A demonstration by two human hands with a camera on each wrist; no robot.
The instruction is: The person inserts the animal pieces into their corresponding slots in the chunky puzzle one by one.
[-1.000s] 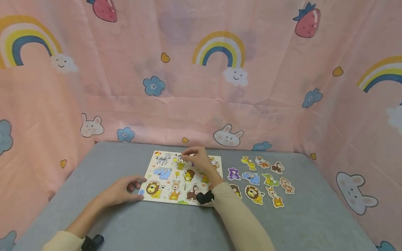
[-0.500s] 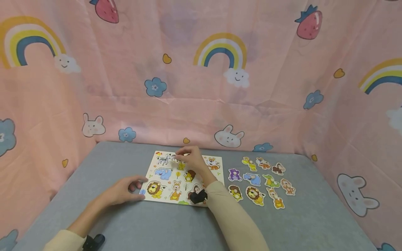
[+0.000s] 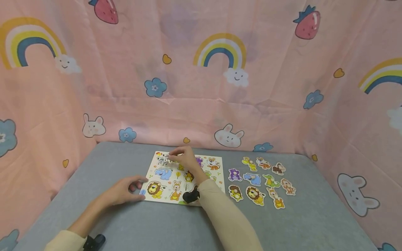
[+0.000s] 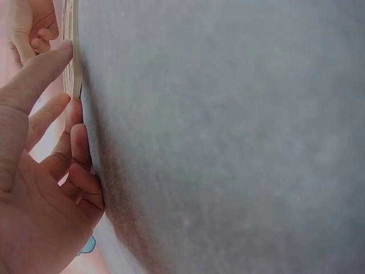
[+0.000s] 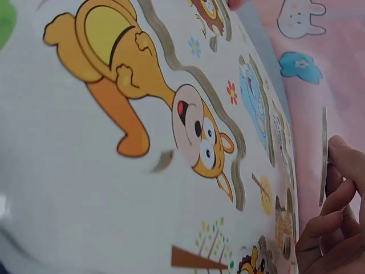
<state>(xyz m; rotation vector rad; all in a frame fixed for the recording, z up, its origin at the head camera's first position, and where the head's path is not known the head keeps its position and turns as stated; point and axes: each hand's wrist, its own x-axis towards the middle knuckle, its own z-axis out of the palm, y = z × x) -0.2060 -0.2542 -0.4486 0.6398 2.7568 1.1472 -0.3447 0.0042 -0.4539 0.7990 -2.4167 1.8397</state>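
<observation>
My right hand (image 3: 186, 162) pinches a flat zebra puzzle piece (image 3: 166, 157) above the puzzle board's (image 3: 150, 178) back left corner, close to the printed zebra. In the right wrist view the piece (image 5: 324, 154) shows edge-on, upright between thumb and fingers, apart from the board. The board's shaped recesses carry printed animals, such as a lion (image 3: 154, 189) and a kangaroo (image 5: 188, 125). At the board's front left corner, my left hand (image 3: 124, 190) touches the rim with thumb and fingertips. The left wrist view has them against the layered board edge (image 4: 76, 74).
Right of the board lie several loose animal pieces, among them a lion (image 3: 255, 196), an elephant (image 3: 252, 179), a giraffe (image 3: 249, 164) and a kangaroo (image 3: 275, 198). All rest on a grey table (image 3: 150, 226). Pink printed cloth (image 3: 185, 115) encloses the back and sides.
My right hand has moved left over the board with the zebra piece, towards the printed zebra. The left hand keeps its place at the corner.
</observation>
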